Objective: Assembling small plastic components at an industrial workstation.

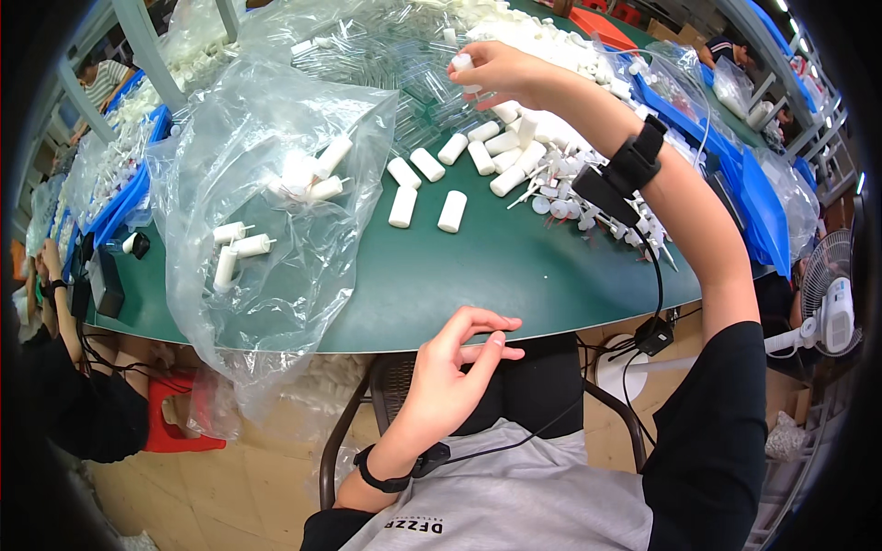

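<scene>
My right hand (501, 72) is stretched to the far side of the green table (441, 285). Its fingers pinch a small white cylindrical piece (463, 64) above a heap of clear tubes (404, 87). Nothing is in my left hand (452, 372), which hovers at the table's near edge with thumb and fingers apart. Between the hands stand and lie several white cylinders, one of them upright (451, 211). A clear plastic bag (303, 285) spreads over the left side, with white cylinders bearing thin tips (253, 245) on it.
Small white parts with thin stems (560, 197) are heaped to the right, beside a blue tray (758, 207). White pieces pile up at the back. A fan (831, 303) stands at the far right. Another person's arm (60, 303) shows at the far left, near a red stool (179, 418).
</scene>
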Demonstrator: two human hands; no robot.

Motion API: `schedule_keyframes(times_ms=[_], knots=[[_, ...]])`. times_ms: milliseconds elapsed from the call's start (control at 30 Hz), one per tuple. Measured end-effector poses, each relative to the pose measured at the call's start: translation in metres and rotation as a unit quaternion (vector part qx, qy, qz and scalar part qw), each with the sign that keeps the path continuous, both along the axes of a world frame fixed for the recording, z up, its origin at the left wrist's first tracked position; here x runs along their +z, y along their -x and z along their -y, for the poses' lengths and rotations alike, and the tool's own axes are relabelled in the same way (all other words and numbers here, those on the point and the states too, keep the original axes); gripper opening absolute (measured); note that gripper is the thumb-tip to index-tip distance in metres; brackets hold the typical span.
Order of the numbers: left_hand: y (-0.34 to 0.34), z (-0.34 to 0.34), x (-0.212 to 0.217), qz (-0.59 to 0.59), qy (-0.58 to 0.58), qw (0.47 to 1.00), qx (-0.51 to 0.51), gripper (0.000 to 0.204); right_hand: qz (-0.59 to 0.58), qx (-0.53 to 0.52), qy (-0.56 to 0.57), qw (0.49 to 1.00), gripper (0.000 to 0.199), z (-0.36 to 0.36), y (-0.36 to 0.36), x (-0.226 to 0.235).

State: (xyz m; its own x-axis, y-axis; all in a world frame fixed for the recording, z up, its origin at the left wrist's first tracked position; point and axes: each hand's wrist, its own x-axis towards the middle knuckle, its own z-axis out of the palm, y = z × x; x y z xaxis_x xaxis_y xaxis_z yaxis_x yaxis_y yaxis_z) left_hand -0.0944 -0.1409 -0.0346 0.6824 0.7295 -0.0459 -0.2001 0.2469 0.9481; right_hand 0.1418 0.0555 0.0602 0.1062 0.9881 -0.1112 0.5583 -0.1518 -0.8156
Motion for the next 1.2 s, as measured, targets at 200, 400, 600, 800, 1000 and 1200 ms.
schedule_keyframes(times_ms=[200, 400, 600, 800, 1000, 1200], knots=[[0.001, -0.001, 0.002, -0.015, 0.009, 1.0, -0.005, 0.013, 0.07, 0.068, 0.02, 0.995, 0.029, -0.014, 0.009, -0.013], [0.001, -0.002, 0.003, -0.028, -0.011, 0.999, -0.018, 0.017, 0.083, 0.102, -0.056, 0.99, 0.034, 0.038, 0.014, 0.015], [0.008, 0.007, 0.016, 0.078, 0.075, 0.994, 0.016, 0.05, -0.169, 0.221, -0.125, 0.952, 0.021, 0.182, 0.049, 0.023], [-0.002, 0.026, 0.028, 0.073, 0.049, 0.996, -0.017, 0.046, -0.147, 0.269, -0.084, 0.948, 0.02, 0.283, 0.053, 0.005], [-0.013, 0.054, 0.018, 0.096, 0.024, 0.995, 0.006, 0.032, -0.216, 0.197, -0.073, 0.954, 0.023, 0.315, 0.045, -0.021], [-0.019, 0.061, 0.013, 0.047, -0.177, 0.982, 0.042, 0.03, -0.197, 0.095, -0.2, 0.955, 0.032, 0.331, 0.028, -0.038]])
